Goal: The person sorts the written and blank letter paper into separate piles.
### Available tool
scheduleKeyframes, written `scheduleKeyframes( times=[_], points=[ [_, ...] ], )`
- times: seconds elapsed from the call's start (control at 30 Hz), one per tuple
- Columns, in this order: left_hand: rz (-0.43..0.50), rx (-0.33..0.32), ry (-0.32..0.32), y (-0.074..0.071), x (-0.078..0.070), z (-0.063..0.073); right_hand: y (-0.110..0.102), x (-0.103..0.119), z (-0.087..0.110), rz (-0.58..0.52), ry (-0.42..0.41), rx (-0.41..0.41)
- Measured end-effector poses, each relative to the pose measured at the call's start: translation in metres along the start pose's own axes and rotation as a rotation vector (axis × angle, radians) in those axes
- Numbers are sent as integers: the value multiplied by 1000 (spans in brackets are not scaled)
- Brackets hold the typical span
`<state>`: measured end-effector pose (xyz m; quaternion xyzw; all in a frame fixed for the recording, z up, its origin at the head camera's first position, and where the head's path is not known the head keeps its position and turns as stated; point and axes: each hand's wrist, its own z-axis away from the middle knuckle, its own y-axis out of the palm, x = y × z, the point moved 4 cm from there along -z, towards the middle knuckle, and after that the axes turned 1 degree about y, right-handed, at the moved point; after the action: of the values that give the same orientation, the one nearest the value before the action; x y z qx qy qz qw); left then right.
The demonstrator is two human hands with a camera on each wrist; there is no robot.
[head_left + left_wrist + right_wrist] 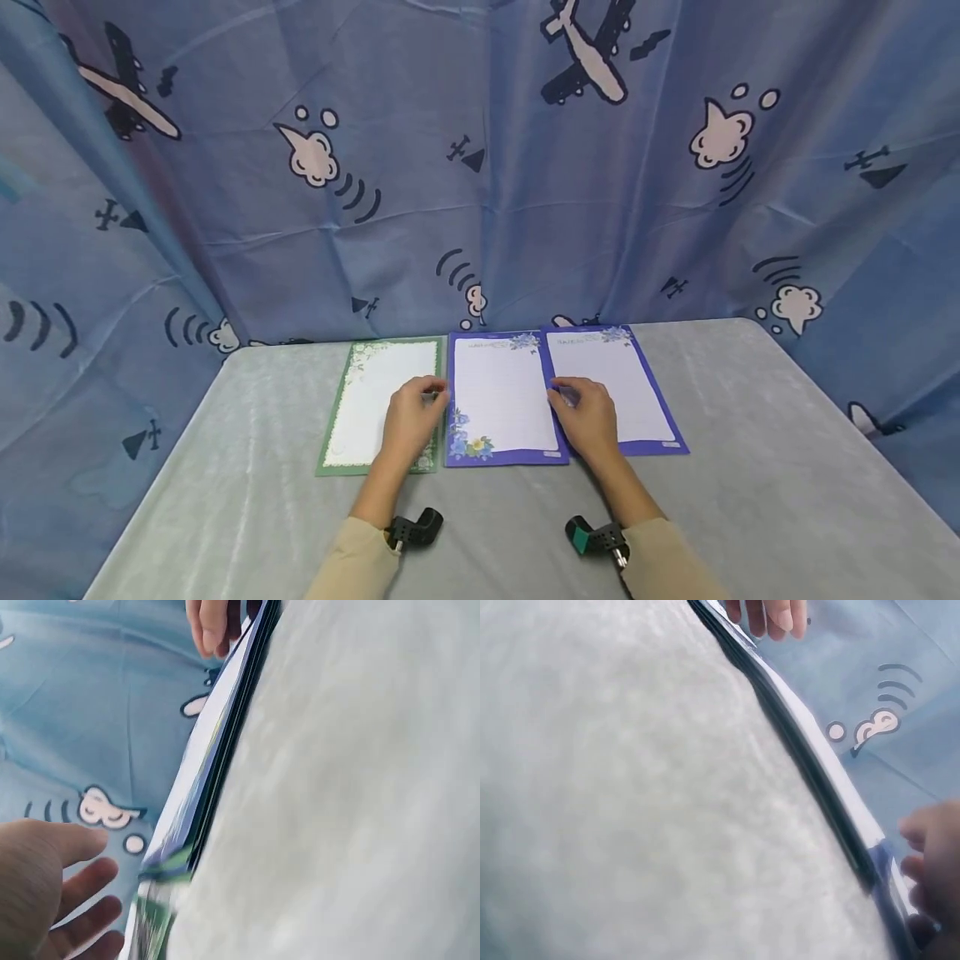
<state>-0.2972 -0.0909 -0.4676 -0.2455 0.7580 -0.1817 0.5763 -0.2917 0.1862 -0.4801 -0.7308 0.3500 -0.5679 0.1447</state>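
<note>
My left hand [408, 417] is over the right part of a green-bordered sheet of letter paper [375, 400], its fingertips at the left edge of a middle purple-bordered letter paper stack [498, 392]. In the left wrist view the thumb and fingers [88, 889] are spread apart with nothing between them. My right hand [588, 417] is at the stack's right edge, over a second purple-bordered letter paper [607, 383], fingers loosely bent. Seen side-on in the left wrist view, the middle stack [217, 761] has several dark layers. Blue flowers decorate its corners.
All the papers lie side by side towards the far edge of a grey-white table [750, 467]. Behind it hangs a blue curtain [420, 167] printed with planes and clouds. Black wrist camera mounts [415, 528] sit on both forearms, close over the table.
</note>
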Motion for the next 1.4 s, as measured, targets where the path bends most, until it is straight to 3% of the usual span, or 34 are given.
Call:
scheduleKeyframes(
  times=[0.13,0.37,0.53,0.93,1.4],
  points=[
    [-71,3,41,5,-6,1,2,0,1,37,27,31],
    [-176,3,25,9,-5,3,2,0,2,85,31,48],
    [-259,29,51,11,-6,5,4,1,3,97,4,41],
    [-298,50,22,11,-5,8,7,2,4,84,-30,24],
    [-281,49,49,12,-4,7,2,5,6,-71,-15,34]
  ],
)
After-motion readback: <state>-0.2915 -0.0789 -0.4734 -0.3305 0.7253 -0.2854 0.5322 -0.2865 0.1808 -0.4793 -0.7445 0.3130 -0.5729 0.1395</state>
